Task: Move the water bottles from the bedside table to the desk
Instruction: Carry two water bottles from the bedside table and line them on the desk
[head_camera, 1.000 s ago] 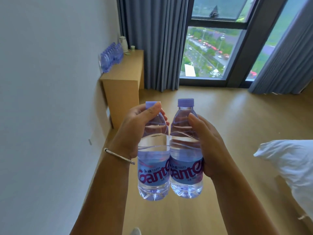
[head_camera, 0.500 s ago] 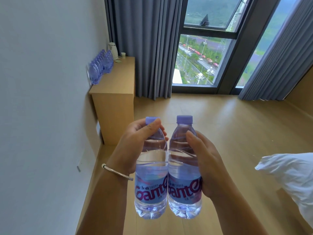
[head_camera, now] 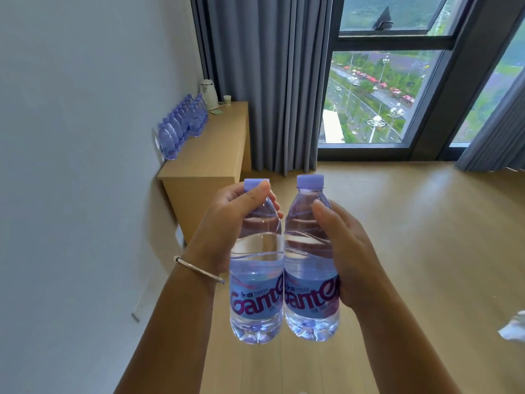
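I carry two clear water bottles with purple caps and blue labels, upright and side by side in front of me. My left hand [head_camera: 227, 223] grips the left bottle [head_camera: 255, 282] around its shoulder, thumb near the cap. My right hand [head_camera: 346, 245] grips the right bottle [head_camera: 309, 280] around its upper body. The two bottles touch each other. Ahead on the left stands the wooden desk [head_camera: 210, 160] against the wall, with a row of several like bottles [head_camera: 181, 126] along its wall side.
A white kettle [head_camera: 208, 93] and a small cup [head_camera: 227, 99] stand at the desk's far end. Grey curtains [head_camera: 270, 81] and a large window [head_camera: 380, 95] lie beyond. Wooden floor [head_camera: 412, 237] stretches to the right. White bedding [head_camera: 514, 328] shows at the right edge.
The desk has come closer and larger in view as I walk toward it. The bedding has slid mostly out of view on the right. Both hands keep their hold on the bottles.
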